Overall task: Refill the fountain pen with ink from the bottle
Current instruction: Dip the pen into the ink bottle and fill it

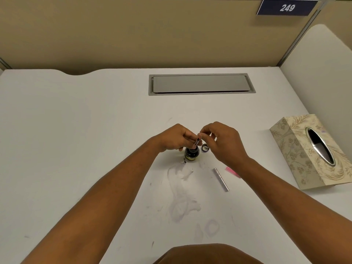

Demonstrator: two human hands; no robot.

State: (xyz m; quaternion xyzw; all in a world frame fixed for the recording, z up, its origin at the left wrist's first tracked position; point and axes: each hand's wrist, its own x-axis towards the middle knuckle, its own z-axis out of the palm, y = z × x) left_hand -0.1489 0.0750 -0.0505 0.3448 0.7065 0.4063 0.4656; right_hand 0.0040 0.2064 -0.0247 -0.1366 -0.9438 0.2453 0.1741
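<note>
A small, round, dark glass ink bottle (192, 153) stands upright at the middle of the white table (76, 130), its mouth open. A slim dark pen section (197, 142) tilts down into that mouth. The left hand (174, 139), at the bottle's 10 o'clock, has its grip pinched on the section's lower part; the right hand (222, 141), at 2 o'clock, pinches the section's upper end with thumb and forefinger. Just beside the bottle at 3 o'clock lies its round cap (205, 148), open side up. At 5 o'clock lies a smooth silver metal tube (221, 179), and near it a thin pink piece (232, 171) partly hidden by the right forearm.

The matte table top is smeared with faint grey stains and ring marks. A grey rectangular cable hatch (202, 84) sits at 12 o'clock, a cream tissue box (297, 149) with leaf pattern and oval metal-rimmed slot at 3 o'clock. Beige partition walls carry a navy sign (286, 7) reading 249.
</note>
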